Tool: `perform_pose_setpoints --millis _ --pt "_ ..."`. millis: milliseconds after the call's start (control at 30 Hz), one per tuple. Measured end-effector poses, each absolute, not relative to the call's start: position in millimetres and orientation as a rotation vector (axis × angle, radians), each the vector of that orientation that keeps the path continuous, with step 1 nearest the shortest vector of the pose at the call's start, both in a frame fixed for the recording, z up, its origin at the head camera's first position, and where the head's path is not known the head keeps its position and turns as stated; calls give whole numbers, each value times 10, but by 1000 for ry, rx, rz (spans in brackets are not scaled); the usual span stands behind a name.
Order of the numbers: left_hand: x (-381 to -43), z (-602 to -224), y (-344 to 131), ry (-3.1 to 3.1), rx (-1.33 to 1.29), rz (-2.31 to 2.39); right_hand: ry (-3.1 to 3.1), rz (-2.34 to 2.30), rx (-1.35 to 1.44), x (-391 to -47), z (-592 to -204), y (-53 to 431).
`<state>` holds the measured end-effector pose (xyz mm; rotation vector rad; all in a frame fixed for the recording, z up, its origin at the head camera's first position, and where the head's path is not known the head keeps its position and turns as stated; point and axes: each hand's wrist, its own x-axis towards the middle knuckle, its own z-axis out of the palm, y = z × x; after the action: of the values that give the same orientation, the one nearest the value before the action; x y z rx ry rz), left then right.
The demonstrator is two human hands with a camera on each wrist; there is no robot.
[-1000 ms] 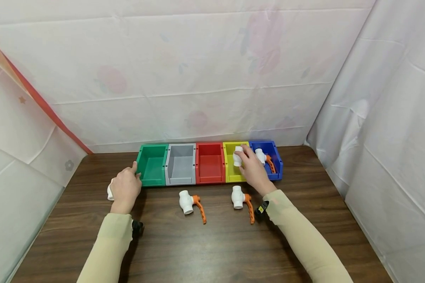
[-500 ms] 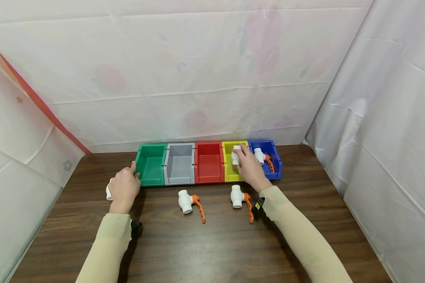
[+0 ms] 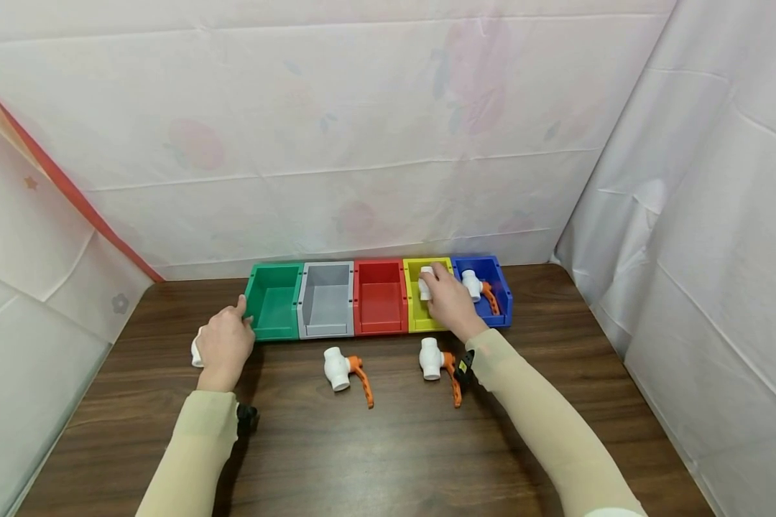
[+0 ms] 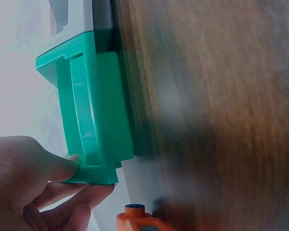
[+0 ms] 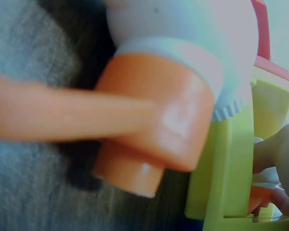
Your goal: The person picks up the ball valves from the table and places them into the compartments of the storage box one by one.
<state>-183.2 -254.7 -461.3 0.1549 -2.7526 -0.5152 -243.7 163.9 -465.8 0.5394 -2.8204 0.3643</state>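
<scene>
My left hand pinches the left wall of the green bin, thumb inside the rim and fingers outside. Beside that hand lies a white ball valve, partly hidden by it; an orange handle shows near it in the left wrist view. Over at the yellow bin, my right hand grips another white ball valve inside the bin; its orange handle is mostly covered by the hand. One more ball valve with an orange handle lies in the blue bin.
Between the green and yellow bins stand a grey bin and a red bin, all in one row against the white cloth. Two ball valves lie on the wooden table in front: one in the middle, one near my right wrist.
My right hand has shifted slightly left within the yellow bin, still holding the valve. The left hand keeps its place on the green bin. The head view has drifted a little.
</scene>
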Motion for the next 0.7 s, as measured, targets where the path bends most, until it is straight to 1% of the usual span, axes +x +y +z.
perform_pose_setpoints --millis 333,700 --pt "-1828 -4626 -2533 -2755 120 -517 -2893 197 542 -2492 -4694 1639" --pt "-1827 -4638 -2546 -2757 130 -499 -2907 120 591 -2516 -4690 1633"
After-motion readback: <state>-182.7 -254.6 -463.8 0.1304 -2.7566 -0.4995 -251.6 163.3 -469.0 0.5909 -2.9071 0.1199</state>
